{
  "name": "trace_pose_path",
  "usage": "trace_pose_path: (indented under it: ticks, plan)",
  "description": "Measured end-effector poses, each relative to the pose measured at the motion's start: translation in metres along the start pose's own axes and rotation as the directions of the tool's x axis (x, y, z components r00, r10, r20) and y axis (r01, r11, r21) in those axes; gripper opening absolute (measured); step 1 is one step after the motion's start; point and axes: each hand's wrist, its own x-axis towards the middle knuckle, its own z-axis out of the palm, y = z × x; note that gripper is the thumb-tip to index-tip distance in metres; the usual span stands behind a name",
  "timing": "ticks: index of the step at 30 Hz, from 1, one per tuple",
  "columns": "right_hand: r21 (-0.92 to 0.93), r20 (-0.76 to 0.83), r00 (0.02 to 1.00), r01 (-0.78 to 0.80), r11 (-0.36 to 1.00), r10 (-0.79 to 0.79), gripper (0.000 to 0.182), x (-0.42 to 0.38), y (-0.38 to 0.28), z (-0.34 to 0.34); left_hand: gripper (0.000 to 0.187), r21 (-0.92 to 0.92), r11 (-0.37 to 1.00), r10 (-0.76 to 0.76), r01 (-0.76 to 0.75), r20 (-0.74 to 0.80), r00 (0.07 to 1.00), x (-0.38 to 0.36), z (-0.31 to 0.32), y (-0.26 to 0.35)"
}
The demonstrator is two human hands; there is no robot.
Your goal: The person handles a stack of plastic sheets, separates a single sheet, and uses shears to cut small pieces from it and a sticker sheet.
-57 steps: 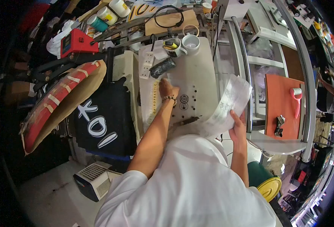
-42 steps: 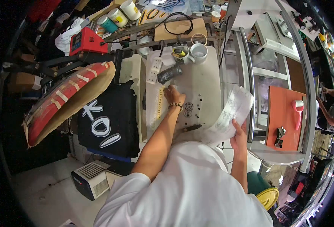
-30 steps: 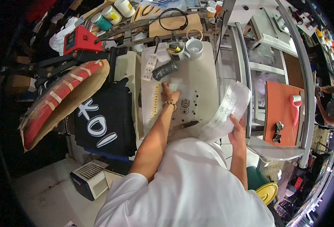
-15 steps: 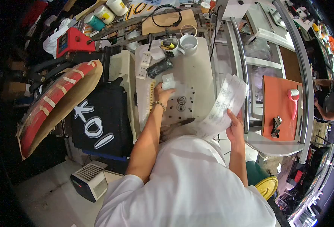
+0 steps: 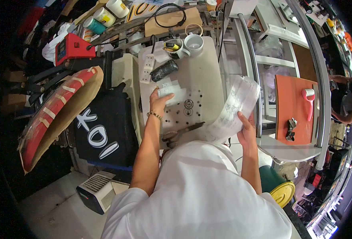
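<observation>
My left hand [image 5: 159, 102], a beaded bracelet at its wrist, is closed on some small translucent film pieces [image 5: 171, 88] with pale printing. They are over the left part of the light tabletop [image 5: 210, 75], just below a black wrapped bundle [image 5: 164, 71]. On the right, my right hand [image 5: 247, 129] grips the edge of a long translucent film strip [image 5: 239, 99] with dark printed designs, which curves down toward my shirt. A pair of scissors [image 5: 188, 129] lies near my waist. Dark dots and round printed marks [image 5: 188, 104] show on the tabletop between my hands.
Two mugs [image 5: 194, 45] and a power strip [image 5: 147, 67] occupy the table's back. Left are a heat press [image 5: 70, 47] and a black printed fabric [image 5: 104, 131]. An orange board [image 5: 289, 95] with a lint roller [image 5: 308, 103] is at right. Another person [image 5: 345, 99] is far right.
My left hand has shifted left and slightly down with the film pieces, toward the table's left edge. My right hand still holds the long strip. The whole view has shifted slightly.
</observation>
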Motion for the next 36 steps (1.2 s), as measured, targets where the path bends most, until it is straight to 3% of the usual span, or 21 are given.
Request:
trace_pose_path:
  ticks: [3, 6, 8, 10, 11, 15, 17, 18, 20, 21, 23, 24, 25, 26, 28, 29, 31, 32, 34, 36]
  plan:
    - [-0.007, 0.013, 1.000, -0.016, 1.000, 0.016, 0.054, 0.001, 0.001, 0.000, 0.046, -0.043, 0.995, -0.087, 0.088, 0.042, 0.995, -0.005, 0.011, 0.008]
    - [-0.007, 0.011, 1.000, -0.022, 1.000, 0.022, 0.053, 0.001, 0.002, -0.001, 0.043, -0.038, 0.998, -0.046, 0.050, 0.096, 0.994, 0.000, 0.033, 0.003]
    - [-0.003, 0.017, 1.000, -0.012, 1.000, 0.012, 0.053, 0.002, 0.002, -0.001, 0.045, 0.060, 0.998, -0.001, -0.001, 0.024, 1.000, 0.015, 0.041, -0.020]
    - [-0.004, -0.004, 1.000, -0.007, 1.000, 0.007, 0.053, -0.002, -0.001, 0.000, 0.054, 0.532, 0.846, 0.117, -0.036, -0.119, 0.986, 0.018, 0.050, -0.024]
    - [-0.002, -0.025, 1.000, -0.002, 1.000, 0.002, 0.053, -0.003, -0.002, 0.000, 0.063, 0.599, 0.801, 0.109, -0.003, -0.140, 0.984, 0.020, 0.051, -0.026]
    - [-0.009, -0.010, 1.000, 0.011, 1.000, -0.011, 0.062, -0.004, -0.002, -0.010, 0.069, 0.680, 0.733, 0.196, -0.026, -0.174, 0.965, 0.013, 0.059, -0.027]
    - [-0.013, -0.032, 0.999, 0.009, 1.000, -0.009, 0.061, -0.004, -0.001, -0.012, 0.076, 0.790, 0.586, 0.440, -0.180, -0.124, 0.889, 0.016, 0.057, -0.037]
    - [-0.011, -0.033, 0.999, 0.009, 1.000, -0.009, 0.061, -0.004, 0.000, -0.012, 0.076, 0.792, 0.584, 0.441, -0.180, -0.123, 0.889, 0.014, 0.057, -0.031]
    - [-0.008, -0.008, 1.000, -0.003, 1.000, 0.003, 0.062, -0.004, 0.001, -0.010, 0.078, 0.766, 0.641, 0.226, -0.040, -0.138, 0.964, 0.005, 0.056, -0.015]
    - [-0.008, -0.007, 1.000, -0.005, 1.000, 0.005, 0.062, -0.005, 0.000, -0.008, 0.078, 0.767, 0.641, 0.226, -0.039, -0.140, 0.964, 0.005, 0.053, -0.018]
    - [0.018, -0.014, 1.000, -0.012, 1.000, 0.012, 0.061, -0.006, -0.002, -0.003, 0.072, 0.862, 0.483, 0.421, -0.154, -0.074, 0.904, 0.003, 0.045, -0.026]
    - [0.017, -0.011, 1.000, -0.015, 1.000, 0.016, 0.061, -0.007, -0.004, 0.000, 0.072, 0.862, 0.484, 0.421, -0.150, -0.079, 0.903, -0.004, 0.044, -0.023]
    - [0.027, 0.028, 0.999, -0.017, 0.999, 0.017, 0.061, -0.007, -0.006, 0.004, 0.069, 0.688, 0.690, 0.233, -0.226, 0.085, 0.969, -0.012, 0.044, -0.020]
    - [0.037, 0.068, 0.998, -0.022, 0.999, 0.020, 0.060, -0.007, -0.009, 0.009, 0.067, 0.465, 0.859, 0.080, -0.213, 0.289, 0.954, -0.022, 0.042, -0.018]
    - [0.043, 0.093, 0.995, -0.032, 0.999, 0.028, 0.060, -0.008, -0.012, 0.023, 0.068, 0.166, 0.968, 0.050, -0.188, 0.604, 0.795, -0.065, 0.058, 0.004]
    - [0.050, 0.115, 0.993, -0.034, 0.998, 0.028, 0.060, -0.007, -0.011, 0.030, 0.068, 0.165, 0.969, 0.052, -0.186, 0.595, 0.802, -0.079, 0.064, 0.005]
    - [0.051, 0.126, 0.992, -0.022, 0.998, 0.015, 0.060, -0.003, -0.007, 0.042, 0.063, 0.195, 0.835, 0.205, -0.514, 0.757, 0.620, -0.097, 0.073, 0.008]
    - [0.058, 0.131, 0.991, -0.001, 0.998, -0.007, 0.060, -0.001, -0.006, 0.048, 0.063, 0.193, 0.835, 0.213, -0.515, 0.751, 0.625, -0.100, 0.074, 0.014]
    - [0.071, 0.114, 0.993, 0.021, 0.997, -0.029, 0.059, 0.002, -0.003, 0.058, 0.051, 0.453, 0.786, -0.005, -0.420, 0.685, 0.729, -0.105, 0.073, 0.025]
    - [0.083, 0.094, 0.994, 0.044, 0.996, -0.052, 0.059, 0.003, 0.001, 0.062, 0.045, 0.412, 0.851, -0.026, -0.326, 0.653, 0.757, -0.105, 0.062, 0.024]
